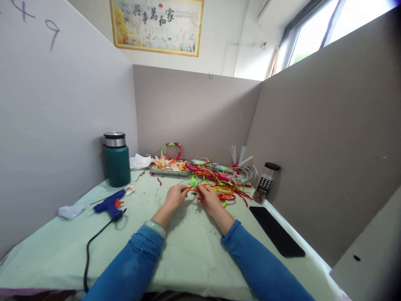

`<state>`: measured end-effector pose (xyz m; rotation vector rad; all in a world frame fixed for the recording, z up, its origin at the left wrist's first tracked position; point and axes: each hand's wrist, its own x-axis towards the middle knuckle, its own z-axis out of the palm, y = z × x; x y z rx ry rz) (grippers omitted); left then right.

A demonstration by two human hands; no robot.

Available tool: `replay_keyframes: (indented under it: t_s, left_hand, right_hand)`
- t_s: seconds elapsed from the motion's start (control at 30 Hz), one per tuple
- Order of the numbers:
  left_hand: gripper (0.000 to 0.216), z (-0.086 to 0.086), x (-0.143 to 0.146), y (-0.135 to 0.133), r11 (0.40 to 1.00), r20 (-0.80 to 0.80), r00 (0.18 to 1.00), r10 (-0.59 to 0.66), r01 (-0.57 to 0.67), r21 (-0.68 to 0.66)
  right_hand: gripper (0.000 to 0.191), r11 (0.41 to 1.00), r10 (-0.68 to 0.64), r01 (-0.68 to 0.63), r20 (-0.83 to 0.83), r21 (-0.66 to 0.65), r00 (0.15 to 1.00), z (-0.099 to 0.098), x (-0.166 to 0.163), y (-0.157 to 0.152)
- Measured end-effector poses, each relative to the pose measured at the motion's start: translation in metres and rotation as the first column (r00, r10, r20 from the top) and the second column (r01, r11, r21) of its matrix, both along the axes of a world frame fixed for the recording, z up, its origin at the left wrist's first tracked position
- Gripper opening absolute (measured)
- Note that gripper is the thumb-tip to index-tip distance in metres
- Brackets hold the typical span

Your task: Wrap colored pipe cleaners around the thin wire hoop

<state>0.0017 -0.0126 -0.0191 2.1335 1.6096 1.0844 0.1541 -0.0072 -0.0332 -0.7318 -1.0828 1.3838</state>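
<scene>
In the head view, my left hand (177, 195) pinches one end of an orange pipe cleaner (193, 187) over the table. My right hand (209, 199) is closed on the same pipe cleaner a little to the right. A small dark metal tool end (194, 193) shows beneath my right fingers; its kind is hard to make out. Just behind both hands lies a tangled pile of fuzzy pipe cleaners (208, 170) in red, pink, green and yellow. Looped orange and red pipe cleaners (228, 196) rest right beside my right hand.
A metal tray (169, 172) of pale and orange pieces stands at the back, with a colourful ring (181, 151) on it. Leftward are a green flask (117, 165), a blue glue gun (109, 205) with its cord, and a tissue (71, 211). A jar (265, 184) and a black phone-like slab (275, 231) lie right.
</scene>
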Motion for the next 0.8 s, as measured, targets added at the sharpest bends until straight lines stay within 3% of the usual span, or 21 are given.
replay_keyframes:
  t_s: [0.2, 0.47, 0.6, 0.8]
  left_hand:
    - [0.027, 0.002, 0.001, 0.000, 0.998, 0.032, 0.998, -0.049, 0.050, -0.034]
    - [0.027, 0.002, 0.002, -0.004, 0.997, 0.021, 0.997, -0.069, 0.068, 0.027]
    - [0.027, 0.005, 0.005, -0.010, 0.994, -0.061, 0.994, -0.092, 0.096, 0.050]
    - [0.026, 0.005, 0.007, -0.012, 0.987, -0.078, 0.984, -0.160, 0.162, 0.017]
  right_hand:
    - [0.038, 0.990, -0.107, 0.096, 0.114, 0.102, 0.988, 0.003, 0.001, -0.002]
    - [0.035, 0.955, -0.062, -0.052, 0.367, 0.293, 0.928, 0.009, -0.004, -0.015]
    - [0.035, 0.946, -0.092, -0.006, 0.288, 0.323, 0.953, 0.012, -0.001, -0.015]
    - [0.039, 0.964, -0.064, 0.008, 0.203, 0.268, 0.977, 0.014, 0.002, -0.013]
